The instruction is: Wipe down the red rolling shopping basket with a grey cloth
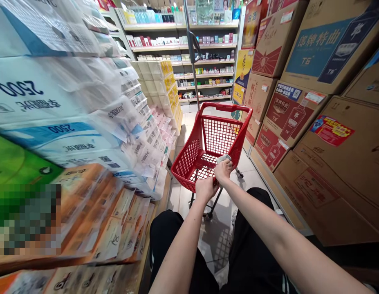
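A red plastic shopping cart [189,167] stands on the aisle floor in front of me, its basket holding no goods that I can see. My left hand [207,188] is closed around the near rim of the basket. Just right of it and slightly farther forward, my right hand [223,169] is closed on a crumpled pale grey cloth [223,158], which sticks out past the fingers. The right hand is at the basket's near right corner; whether it also grips the rim is hidden. The cart's handle bar [227,107] is on the far side.
Stacked tissue packs [54,94] and orange packs [115,228] line the left. Cardboard cartons [327,45] are piled along the right. Shelves [183,47] of small boxed goods stand at the back. A thin metal pole [193,77] rises behind the cart. Tiled floor [253,175] runs between.
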### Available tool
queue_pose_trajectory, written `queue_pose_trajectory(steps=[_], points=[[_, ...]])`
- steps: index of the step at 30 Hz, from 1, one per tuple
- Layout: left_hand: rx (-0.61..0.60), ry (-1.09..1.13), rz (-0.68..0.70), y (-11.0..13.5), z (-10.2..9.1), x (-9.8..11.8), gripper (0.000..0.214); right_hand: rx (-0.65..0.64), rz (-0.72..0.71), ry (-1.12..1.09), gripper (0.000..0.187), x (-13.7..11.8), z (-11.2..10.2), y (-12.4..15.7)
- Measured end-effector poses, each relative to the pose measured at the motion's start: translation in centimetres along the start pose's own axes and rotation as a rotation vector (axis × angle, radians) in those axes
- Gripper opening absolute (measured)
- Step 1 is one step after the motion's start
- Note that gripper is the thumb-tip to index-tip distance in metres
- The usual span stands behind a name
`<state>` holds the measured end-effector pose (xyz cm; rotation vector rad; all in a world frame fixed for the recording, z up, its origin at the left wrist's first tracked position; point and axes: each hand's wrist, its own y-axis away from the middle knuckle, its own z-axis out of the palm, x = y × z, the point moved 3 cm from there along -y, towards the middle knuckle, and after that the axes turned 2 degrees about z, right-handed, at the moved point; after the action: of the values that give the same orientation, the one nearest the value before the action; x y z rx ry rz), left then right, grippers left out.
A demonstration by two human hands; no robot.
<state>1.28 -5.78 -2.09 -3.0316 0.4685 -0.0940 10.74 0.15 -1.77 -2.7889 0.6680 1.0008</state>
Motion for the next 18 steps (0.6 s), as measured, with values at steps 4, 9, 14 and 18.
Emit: queue_pose_trajectory(steps=[4,9,14,18], points=[[-0.055,-0.009,0.101,0.2,-0.5,0.0,0.029,0.057,0.102,0.013,0.037,-0.1,-0.9,-2.0],[-0.084,0.037,0.228,0.7,-1.4,-1.4,0.017,-0.044,0.103,0.004,0.057,-0.5,-1.1,-4.6],[0.026,-0.001,0.160,1.0,-0.9,-3.0,0.017,-0.085,0.060,0.027,0.055,-1.2,-0.2,-6.4],[0.036,0.009,0.140,0.1,0.4,-2.6,0.014,-0.031,0.038,0.040,0.041,-1.8,0.4,-6.7]])
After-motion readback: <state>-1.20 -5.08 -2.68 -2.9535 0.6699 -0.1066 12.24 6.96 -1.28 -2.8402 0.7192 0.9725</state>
